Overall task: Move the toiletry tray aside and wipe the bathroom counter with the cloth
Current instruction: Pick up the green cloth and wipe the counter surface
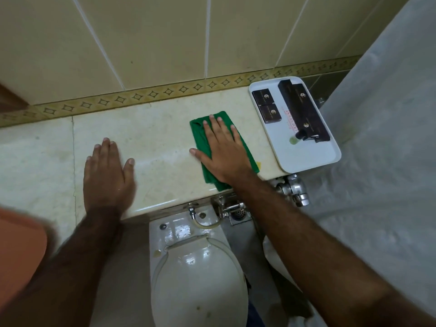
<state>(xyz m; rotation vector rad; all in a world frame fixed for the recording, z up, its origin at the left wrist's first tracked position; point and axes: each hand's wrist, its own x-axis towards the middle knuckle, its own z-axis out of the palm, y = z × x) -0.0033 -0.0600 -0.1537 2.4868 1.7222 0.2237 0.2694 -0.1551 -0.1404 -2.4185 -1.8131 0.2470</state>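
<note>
My right hand [221, 147] lies flat, fingers spread, pressing the folded green cloth [200, 140] onto the pale cream marble counter [160, 138]; it grips nothing, only pins the cloth down. My left hand [108, 166] is well apart from it, palm down and open on the bare stone, bracing me. To wipe well, I judge I should keep the whole palm on the cloth so it stays folded, sweep in overlapping passes from the back edge by the wall toward the front lip, and lift my bracing hand so its patch gets covered too.

The white rectangular plastic toiletry tray [311, 159] already sits at the right end of the counter, near the cloth but not touching it, carrying small black boxes [266, 105]; one corner seems to reach the counter's edge, so I'd avoid nudging it.

Behind runs a patterned yellow tile border [141, 96] under beige wall tiles [153, 38]. Below the counter are a white toilet [200, 279] with its lid down, chrome valves [292, 190] and, to the right, a pale translucent curtain [382, 138].
</note>
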